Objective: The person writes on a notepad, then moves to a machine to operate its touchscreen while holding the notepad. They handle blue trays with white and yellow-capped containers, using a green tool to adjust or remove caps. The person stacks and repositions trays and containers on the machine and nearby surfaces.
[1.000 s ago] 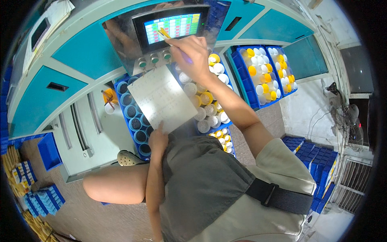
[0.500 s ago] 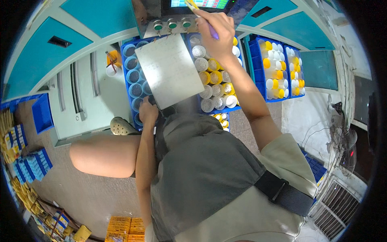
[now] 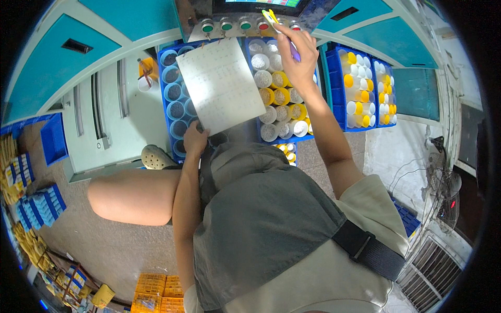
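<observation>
My left hand (image 3: 194,140) grips the lower edge of a white sheet of paper (image 3: 220,83) with faint handwriting, holding it up in front of me. My right hand (image 3: 296,57) is raised toward the machine's control panel, shut on a yellow and purple pen (image 3: 276,23). The pen tip sits just below the panel's screen (image 3: 261,5), beside a row of round green and red buttons (image 3: 235,25). Under the paper stands a blue crate (image 3: 175,112) of bobbins with white and yellow ends.
A second blue crate (image 3: 365,88) of white and yellow bobbins stands to the right. Teal machine panels (image 3: 57,57) flank the console. Small blue boxes (image 3: 39,206) lie on the floor at left, yellow crates (image 3: 156,289) at the bottom. My bare knee (image 3: 130,195) and a light shoe (image 3: 155,156) show.
The view has tilted down, so the screen now sits at the top edge. My right hand with the pen has dropped from the screen to the button row. The paper stays held.
</observation>
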A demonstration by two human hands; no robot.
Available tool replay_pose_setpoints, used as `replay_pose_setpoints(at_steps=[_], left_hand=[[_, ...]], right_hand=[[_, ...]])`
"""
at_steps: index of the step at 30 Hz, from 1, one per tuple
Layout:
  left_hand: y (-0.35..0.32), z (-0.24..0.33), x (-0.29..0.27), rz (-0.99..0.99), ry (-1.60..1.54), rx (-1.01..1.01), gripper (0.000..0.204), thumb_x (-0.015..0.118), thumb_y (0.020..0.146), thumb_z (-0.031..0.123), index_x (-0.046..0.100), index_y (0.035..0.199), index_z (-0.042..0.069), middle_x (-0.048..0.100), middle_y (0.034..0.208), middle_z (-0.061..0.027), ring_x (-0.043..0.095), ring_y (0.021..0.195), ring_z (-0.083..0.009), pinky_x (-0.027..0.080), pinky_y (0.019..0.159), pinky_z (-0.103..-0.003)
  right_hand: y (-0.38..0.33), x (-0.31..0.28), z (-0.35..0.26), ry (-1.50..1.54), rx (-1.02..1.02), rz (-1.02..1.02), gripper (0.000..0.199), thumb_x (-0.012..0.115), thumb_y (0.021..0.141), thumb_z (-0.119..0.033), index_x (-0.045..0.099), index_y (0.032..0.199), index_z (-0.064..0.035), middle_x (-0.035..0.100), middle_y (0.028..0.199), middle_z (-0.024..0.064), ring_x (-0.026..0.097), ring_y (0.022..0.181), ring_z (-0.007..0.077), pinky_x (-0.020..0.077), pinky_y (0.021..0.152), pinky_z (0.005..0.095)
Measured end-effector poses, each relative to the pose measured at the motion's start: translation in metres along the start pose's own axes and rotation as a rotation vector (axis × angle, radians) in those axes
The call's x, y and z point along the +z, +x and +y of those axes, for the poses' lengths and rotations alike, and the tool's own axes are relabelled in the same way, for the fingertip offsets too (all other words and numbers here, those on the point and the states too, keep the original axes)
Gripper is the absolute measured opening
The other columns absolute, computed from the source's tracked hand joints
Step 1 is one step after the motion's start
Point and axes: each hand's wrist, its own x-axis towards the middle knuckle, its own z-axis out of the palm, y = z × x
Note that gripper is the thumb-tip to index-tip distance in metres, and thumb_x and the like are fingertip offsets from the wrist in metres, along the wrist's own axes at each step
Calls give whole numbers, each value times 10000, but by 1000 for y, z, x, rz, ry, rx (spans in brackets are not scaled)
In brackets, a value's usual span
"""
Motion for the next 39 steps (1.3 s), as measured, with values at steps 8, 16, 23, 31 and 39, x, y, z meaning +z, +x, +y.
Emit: replay_pose_setpoints(at_steps=[8, 16, 23, 31, 39], left_hand=[[1, 1, 6, 54, -16, 3, 622, 790, 817, 328, 605, 1337, 41, 694, 1189, -182, 679, 1056, -319, 518, 920, -413], [0, 9, 4, 45, 16, -36, 600, 810, 808, 356, 631, 1268, 15, 704, 1146, -166, 683, 1034, -307, 520, 894, -396], [-3, 17, -2, 13, -4, -73, 595, 826, 796, 374, 634, 1232, 18, 700, 1154, -168, 677, 1051, -315, 512, 908, -411], [-2, 17, 0, 7, 2, -99, 603, 802, 788, 368, 618, 1268, 53, 692, 1190, -174, 650, 1124, -350, 505, 934, -462], [2, 15, 1, -15, 34, -105, 588, 802, 789, 371, 620, 1265, 77, 676, 1240, -156, 631, 1160, -357, 498, 956, -487]], right_hand=[[-3, 0, -2, 22, 22, 1, 220, 659, 948, -149, 747, 1148, -121, 741, 850, 20, 619, 803, 169, 423, 793, 308], [-5, -2, -5, 27, 25, 5, 227, 663, 948, -151, 742, 1159, -120, 746, 862, 13, 610, 814, 162, 428, 805, 302], [-1, -2, -6, 97, 57, 58, 270, 705, 881, -131, 726, 1150, -117, 690, 827, 26, 595, 782, 190, 382, 767, 335], [10, -4, -12, 55, 74, 98, 261, 680, 938, -142, 716, 1194, -105, 726, 943, 72, 634, 856, 179, 489, 783, 314], [38, -10, -23, 44, -12, 150, 262, 707, 898, -147, 741, 1146, -71, 722, 940, 80, 631, 849, 229, 458, 830, 351]])
